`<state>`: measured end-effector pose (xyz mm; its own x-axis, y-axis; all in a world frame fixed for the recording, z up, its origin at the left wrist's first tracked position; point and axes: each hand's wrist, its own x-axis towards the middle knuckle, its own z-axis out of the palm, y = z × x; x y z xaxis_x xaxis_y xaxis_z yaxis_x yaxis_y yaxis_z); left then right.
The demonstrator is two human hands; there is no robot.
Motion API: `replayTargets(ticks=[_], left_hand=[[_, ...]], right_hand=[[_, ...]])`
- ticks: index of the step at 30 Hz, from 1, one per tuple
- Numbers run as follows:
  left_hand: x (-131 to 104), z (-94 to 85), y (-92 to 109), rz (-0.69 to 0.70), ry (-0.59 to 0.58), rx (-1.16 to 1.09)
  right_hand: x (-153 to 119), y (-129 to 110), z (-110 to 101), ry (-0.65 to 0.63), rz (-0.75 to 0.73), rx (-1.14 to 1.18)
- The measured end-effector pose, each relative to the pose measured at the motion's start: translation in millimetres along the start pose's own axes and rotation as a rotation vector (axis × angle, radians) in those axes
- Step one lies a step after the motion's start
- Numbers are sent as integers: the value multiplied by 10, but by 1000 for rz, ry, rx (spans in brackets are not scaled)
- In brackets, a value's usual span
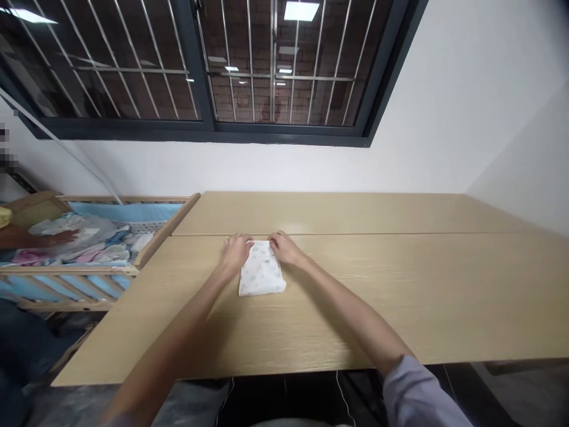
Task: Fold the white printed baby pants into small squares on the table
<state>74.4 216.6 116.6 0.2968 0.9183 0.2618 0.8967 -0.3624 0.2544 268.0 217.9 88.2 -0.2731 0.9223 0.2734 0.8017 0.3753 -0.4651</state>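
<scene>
A soft white printed cloth, folded into a flat oblong wider at its near edge, lies on the worktop, its far corners pinched by left hand and right hand. Smooth, pale wood-grain spreads wide rightward, a long seam crossing by the fingertips. Leftward stands a slatted wooden crib; behind rise a white wall and barred window.

Left hand and right hand touched the folded printed cloth at eleven and one o'clock respectively; wooden crib stood at nine.
</scene>
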Motion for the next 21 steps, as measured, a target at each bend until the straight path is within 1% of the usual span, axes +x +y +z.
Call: replayTargets(ticks=[2, 3, 5, 6, 8, 9, 10, 11, 12, 14, 15, 17, 18, 21], left_hand=[[152, 117, -10, -28, -42, 32], [192, 155, 2, -39, -57, 50], [179, 179, 56, -54, -63, 88], [118, 168, 94, -58, -52, 109], [-125, 128, 170, -59, -23, 142], [-300, 113, 198, -49, -13, 155], [-501, 110, 215, -25, -6, 166], [-714, 122, 219, 8, -12, 174], [-926, 151, 209, 76, -2, 201], [-1295, 250, 162, 201, 36, 233], [-1433, 311, 132, 249, 40, 243], [-1607, 431, 78, 291, 16, 243], [-1650, 484, 58, 289, 4, 239], [-1684, 589, 17, 255, 22, 228]], right_hand=[[128, 90, 100, -19, 37, -38], [159, 119, 137, -22, 49, -49], [168, 143, 176, -31, 66, -75], [151, 136, 175, -30, 72, -89], [83, 78, 134, -8, 76, -116], [34, 28, 100, 5, 48, -127], [-25, -35, 63, 6, -11, -132], [-91, -107, 32, -11, -104, -128], [-162, -183, 13, -51, -226, -115], [-304, -325, 36, -181, -483, -62], [-366, -379, 84, -253, -579, -31], [-455, -427, 242, -366, -686, 19], [-474, -419, 338, -406, -697, 31], [-411, -279, 588, -483, -628, 26]])
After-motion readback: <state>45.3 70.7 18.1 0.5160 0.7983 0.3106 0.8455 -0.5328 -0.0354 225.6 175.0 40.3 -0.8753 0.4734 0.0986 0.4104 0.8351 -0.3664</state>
